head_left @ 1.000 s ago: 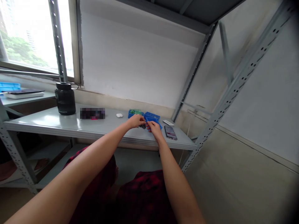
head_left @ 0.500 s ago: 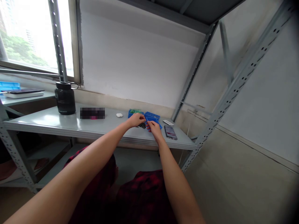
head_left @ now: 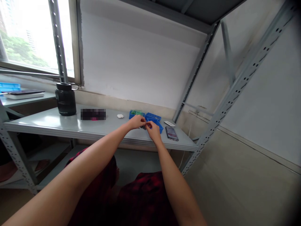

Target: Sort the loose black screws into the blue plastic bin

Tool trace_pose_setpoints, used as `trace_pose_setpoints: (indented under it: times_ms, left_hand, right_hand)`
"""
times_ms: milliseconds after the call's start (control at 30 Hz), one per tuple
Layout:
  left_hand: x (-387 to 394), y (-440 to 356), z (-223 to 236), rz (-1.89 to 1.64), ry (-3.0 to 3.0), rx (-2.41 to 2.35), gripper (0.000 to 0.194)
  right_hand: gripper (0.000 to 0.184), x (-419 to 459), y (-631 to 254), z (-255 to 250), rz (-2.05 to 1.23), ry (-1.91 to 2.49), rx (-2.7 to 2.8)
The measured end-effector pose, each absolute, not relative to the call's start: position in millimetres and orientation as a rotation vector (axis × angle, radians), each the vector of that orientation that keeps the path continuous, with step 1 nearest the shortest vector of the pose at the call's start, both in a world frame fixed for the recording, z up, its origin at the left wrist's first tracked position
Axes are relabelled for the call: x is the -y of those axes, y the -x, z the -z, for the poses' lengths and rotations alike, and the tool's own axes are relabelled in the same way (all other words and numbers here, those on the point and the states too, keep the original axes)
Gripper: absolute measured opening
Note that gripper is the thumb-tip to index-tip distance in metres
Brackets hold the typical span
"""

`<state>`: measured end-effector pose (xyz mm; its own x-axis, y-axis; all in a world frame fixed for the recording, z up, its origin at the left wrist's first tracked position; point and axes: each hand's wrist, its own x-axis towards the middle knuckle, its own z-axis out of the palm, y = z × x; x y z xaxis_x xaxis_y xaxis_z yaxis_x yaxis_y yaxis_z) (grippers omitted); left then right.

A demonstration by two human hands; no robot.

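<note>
My left hand (head_left: 138, 121) and my right hand (head_left: 153, 128) meet fingertip to fingertip just above the grey shelf top. Both are closed in a pinch; whatever lies between the fingers is too small to name. Under them a heap of small dark pieces (head_left: 142, 127) shows in part, mostly covered by the hands. A blue bin (head_left: 160, 126) stands right behind my right hand, partly hidden by it. Further back is another blue bin (head_left: 154, 115) with small pieces in it. Behind my left hand sits a blue bin with green contents (head_left: 136, 112).
A phone (head_left: 171, 133) and a white flat item (head_left: 169, 123) lie to the right. Leftward on the shelf (head_left: 110, 126) are a white earbud case (head_left: 120, 116), a blurred-out dark box (head_left: 93, 114) and a black bottle (head_left: 66, 99). A metal post (head_left: 244, 78) rises at the right.
My right hand has moved slightly left, and its fingertips now meet those of my left hand. More of the blue bin behind it shows, and less of the dark heap.
</note>
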<state>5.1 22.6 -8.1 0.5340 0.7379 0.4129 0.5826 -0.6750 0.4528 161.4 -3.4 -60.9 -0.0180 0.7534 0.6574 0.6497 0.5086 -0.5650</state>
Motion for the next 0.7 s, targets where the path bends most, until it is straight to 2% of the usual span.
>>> trace_pose_setpoints:
  times_ms: [133,333,700]
  left_hand:
    - [-22.8,-6.5,9.1,-0.863,-2.497,-1.092,0.031]
    - [-22.5,-6.0,10.1,-0.845,-2.462,-1.056,0.031]
    - [-25.5,-6.2,9.6,-0.877,-2.444,-1.043,0.023]
  right_hand:
    - [0.020,-1.3,-163.6,62.5,-0.340,1.155,1.592]
    - [0.035,-6.8,-168.2,60.0,-0.712,1.068,1.285]
    - [0.040,-1.7,-169.0,56.4,-0.806,1.066,1.222]
